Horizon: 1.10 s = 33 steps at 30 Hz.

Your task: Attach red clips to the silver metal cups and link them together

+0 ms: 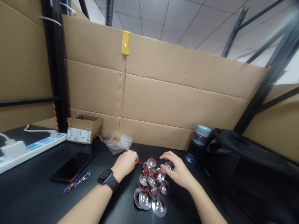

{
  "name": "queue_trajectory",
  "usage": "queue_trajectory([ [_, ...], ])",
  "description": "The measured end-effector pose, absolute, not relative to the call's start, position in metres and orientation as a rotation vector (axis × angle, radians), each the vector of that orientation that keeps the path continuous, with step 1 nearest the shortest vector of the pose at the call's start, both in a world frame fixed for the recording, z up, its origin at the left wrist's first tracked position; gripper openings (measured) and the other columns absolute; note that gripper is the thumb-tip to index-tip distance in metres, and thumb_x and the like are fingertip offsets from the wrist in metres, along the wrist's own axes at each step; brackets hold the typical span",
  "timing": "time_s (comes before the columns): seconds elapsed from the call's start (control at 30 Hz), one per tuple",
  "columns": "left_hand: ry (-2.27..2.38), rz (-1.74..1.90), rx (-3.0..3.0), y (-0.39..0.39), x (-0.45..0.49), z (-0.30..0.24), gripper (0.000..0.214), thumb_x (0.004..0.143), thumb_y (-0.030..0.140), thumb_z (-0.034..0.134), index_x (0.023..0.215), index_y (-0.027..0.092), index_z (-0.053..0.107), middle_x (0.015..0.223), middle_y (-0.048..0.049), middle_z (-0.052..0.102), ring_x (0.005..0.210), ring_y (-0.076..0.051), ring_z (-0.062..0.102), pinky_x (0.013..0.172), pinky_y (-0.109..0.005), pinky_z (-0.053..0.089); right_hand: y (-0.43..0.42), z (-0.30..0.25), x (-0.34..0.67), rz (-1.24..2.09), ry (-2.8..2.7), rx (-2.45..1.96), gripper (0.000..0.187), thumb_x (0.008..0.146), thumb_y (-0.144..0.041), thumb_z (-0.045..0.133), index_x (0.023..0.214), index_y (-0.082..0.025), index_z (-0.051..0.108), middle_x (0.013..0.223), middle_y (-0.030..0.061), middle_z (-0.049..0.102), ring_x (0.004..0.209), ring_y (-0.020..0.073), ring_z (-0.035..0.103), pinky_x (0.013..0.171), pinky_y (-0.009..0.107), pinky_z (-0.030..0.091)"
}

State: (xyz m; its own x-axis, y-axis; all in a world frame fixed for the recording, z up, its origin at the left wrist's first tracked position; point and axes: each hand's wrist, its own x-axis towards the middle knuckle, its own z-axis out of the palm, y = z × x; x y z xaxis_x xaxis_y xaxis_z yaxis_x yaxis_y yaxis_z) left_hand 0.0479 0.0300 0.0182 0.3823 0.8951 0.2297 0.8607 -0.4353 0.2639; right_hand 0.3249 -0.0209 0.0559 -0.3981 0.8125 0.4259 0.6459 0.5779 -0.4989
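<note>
Several small metal finger cymbals (145, 200) with red cord loops lie in an overlapping cluster on the black table. To the left of the cluster's far end, my left hand (126, 163) pinches a short red cord (139, 162); whether a cymbal hangs from it is hidden. On the other side, my right hand (176, 169) has its thumb and fingers apart. A single finger cymbal (169, 165) sits under that palm, partly covered by the fingers, and I cannot tell if they touch it. A dark watch (108, 179) is on my left wrist.
At the left are a white power strip (35, 149), a phone-like black slab (76, 163), a keychain (77, 183) and a small cardboard box (84, 128). A plastic bag (119, 143) lies by the cardboard wall (163, 99). A bottle (197, 144) and black bag (247, 174) stand right.
</note>
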Motion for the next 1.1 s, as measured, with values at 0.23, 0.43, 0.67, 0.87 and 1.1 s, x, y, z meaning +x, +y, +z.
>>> queue_trajectory([
  [0.23,1.579,0.558,2.562,0.024,0.049,0.022,0.030,0.088,0.014,0.055,0.106,0.026,0.076,0.106,-0.0096,0.075,0.098,-0.027,0.072,0.081,-0.033,0.053,-0.037,0.049,0.294,0.489,-2.422,-1.164,0.029,0.093,-0.028,0.066,0.121,-0.033,0.073,0.131,0.0036,0.067,0.118,0.0259,0.060,0.106,0.041,0.043],
  [0.43,1.577,0.556,2.551,0.021,0.050,0.024,0.030,0.087,0.011,0.052,0.100,0.024,0.075,0.100,-0.0098,0.074,0.094,-0.026,0.072,0.080,-0.032,0.052,-0.033,0.048,0.294,0.501,-2.404,-1.152,0.025,0.094,-0.024,0.065,0.113,-0.031,0.078,0.121,0.0023,0.074,0.108,0.0249,0.064,0.100,0.038,0.046],
  [0.67,1.713,0.509,2.581,0.013,0.059,0.029,0.018,0.088,0.028,0.060,0.092,0.019,0.075,0.095,-0.0135,0.073,0.093,-0.032,0.071,0.080,-0.039,0.053,-0.034,0.046,0.294,0.530,-2.432,-1.101,0.033,0.092,-0.021,0.066,0.122,-0.034,0.074,0.125,-0.0006,0.074,0.113,0.0242,0.064,0.102,0.036,0.045],
  [0.87,1.761,0.470,2.517,0.013,0.064,0.028,0.018,0.091,0.027,0.060,0.094,0.018,0.076,0.099,-0.0145,0.072,0.090,-0.030,0.072,0.077,-0.037,0.055,-0.033,0.046,0.294,0.519,-2.440,-1.110,0.033,0.094,-0.018,0.060,0.120,-0.031,0.075,0.124,0.0015,0.074,0.113,0.0253,0.064,0.103,0.038,0.046],
  [1.1,1.727,0.480,2.534,0.014,0.064,0.029,0.022,0.093,0.016,0.054,0.090,0.015,0.075,0.095,-0.0163,0.073,0.090,-0.030,0.073,0.079,-0.037,0.055,-0.034,0.044,0.296,0.492,-2.432,-1.167,0.037,0.090,-0.010,0.058,0.117,-0.030,0.075,0.121,0.0014,0.074,0.109,0.0252,0.064,0.101,0.038,0.047],
])
